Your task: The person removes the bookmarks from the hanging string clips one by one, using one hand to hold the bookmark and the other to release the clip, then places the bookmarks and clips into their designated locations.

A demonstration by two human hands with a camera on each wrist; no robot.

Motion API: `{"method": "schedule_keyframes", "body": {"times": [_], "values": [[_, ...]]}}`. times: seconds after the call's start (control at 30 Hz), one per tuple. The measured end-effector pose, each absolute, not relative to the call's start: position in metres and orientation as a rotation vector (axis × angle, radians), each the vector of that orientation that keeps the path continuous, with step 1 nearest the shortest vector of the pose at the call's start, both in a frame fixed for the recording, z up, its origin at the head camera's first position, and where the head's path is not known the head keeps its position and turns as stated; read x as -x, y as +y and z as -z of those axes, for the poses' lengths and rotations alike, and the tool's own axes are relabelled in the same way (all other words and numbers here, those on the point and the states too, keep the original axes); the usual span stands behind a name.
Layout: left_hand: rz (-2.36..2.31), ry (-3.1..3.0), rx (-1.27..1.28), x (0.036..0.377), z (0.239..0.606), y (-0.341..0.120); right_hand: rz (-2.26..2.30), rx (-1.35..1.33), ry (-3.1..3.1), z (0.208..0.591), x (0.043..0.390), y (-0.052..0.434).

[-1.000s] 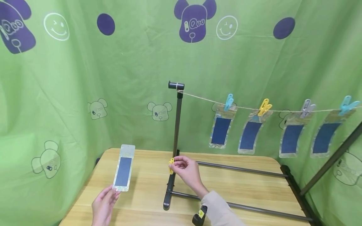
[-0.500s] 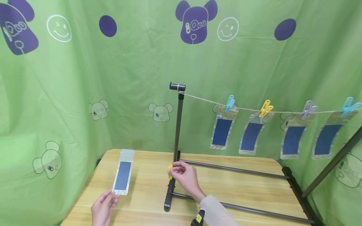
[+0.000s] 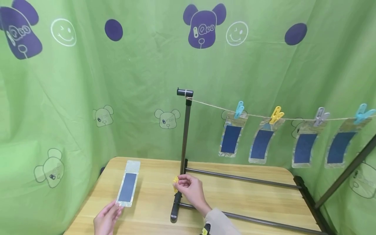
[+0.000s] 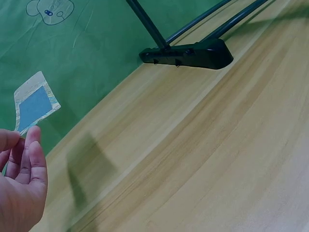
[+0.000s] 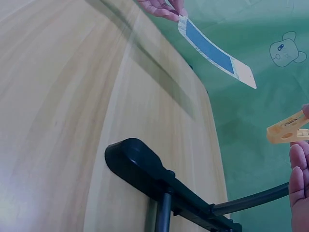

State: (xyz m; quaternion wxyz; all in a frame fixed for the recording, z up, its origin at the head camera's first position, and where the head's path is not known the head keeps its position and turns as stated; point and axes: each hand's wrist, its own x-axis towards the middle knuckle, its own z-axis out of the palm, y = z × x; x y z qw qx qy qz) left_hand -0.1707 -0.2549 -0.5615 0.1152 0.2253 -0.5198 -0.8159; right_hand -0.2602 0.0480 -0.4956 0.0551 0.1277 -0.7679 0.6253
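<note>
My left hand (image 3: 106,218) pinches the bottom edge of a bookmark-like card (image 3: 127,187) with a dark blue panel and a pale patterned border. The card stands up from my fingers, above the table's left side; the right wrist view shows it bending slightly. Between thumb and fingertips of my right hand (image 3: 192,192) is a yellow clothespin (image 3: 175,184), which overlaps the foot of the black stand in the head view. In the right wrist view the clothespin (image 5: 286,129) points toward the card, with a gap between them.
A black stand (image 3: 185,137) holds up a string (image 3: 211,105). Several similar cards (image 3: 231,139) hang from it by blue, yellow and grey clothespins (image 3: 277,115). Dark crossbars (image 3: 243,178) lie low over the wooden table (image 3: 152,209). A green printed curtain (image 3: 141,75) surrounds the table.
Both hands sit slightly lower in the head view, with the card and clothespin still held. The whole scene has shifted a little downward as the head view tilted.
</note>
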Motion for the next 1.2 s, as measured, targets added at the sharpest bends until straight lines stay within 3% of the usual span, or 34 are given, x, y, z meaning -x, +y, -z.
{"method": "schedule_keyframes", "body": {"times": [1.2], "values": [[2.374,-1.552,-0.734,0.166,0.572,-0.261,-1.833,-0.383,-2.419,0.536,0.262,0.030]]}}
